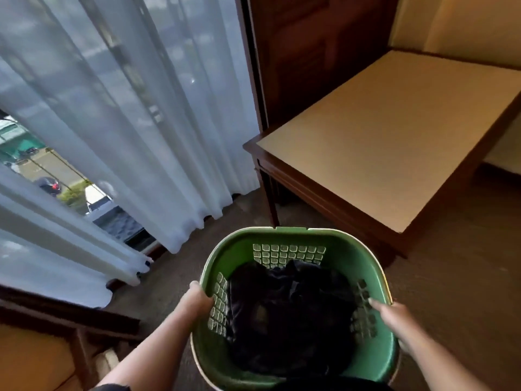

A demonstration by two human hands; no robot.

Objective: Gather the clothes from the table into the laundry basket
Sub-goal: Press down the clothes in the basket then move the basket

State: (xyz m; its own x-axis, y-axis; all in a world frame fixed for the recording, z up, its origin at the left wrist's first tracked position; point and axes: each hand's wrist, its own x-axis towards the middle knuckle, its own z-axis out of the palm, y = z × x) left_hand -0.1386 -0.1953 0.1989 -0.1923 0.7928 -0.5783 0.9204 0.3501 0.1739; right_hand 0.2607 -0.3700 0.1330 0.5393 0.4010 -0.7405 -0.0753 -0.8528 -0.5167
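Both bare forearms reached forward from the bottom edge, one to each side of the green laundry basket (290,230). The left grip (197,300) was curled over the basket's left rim, thumb on the outside and fingers hooked down against the inner lattice wall. The right grip (394,314) was blurred, yet it clasped the right rim too, with one digit lying straight along the inside of the wall and the rest of the hand outside.

Between the two grips, the dark clothes (290,314) lay in a crumpled heap filling the bottom of the basket, black folds piled against the perforated sides.

Brown carpet (451,292) showed under and around the basket. Just beyond its far rim stood the table (394,136), its near corner pointing toward the basket, a pale beige top set in a dark wooden frame. Behind the table rose a dark wood panel (310,52). To the left hung sheer white curtains (127,108), reaching down to the carpet, and a gap between them showed parked cars (50,184) outside. At the lower left sat a piece of wooden furniture (79,328) with a tan surface.
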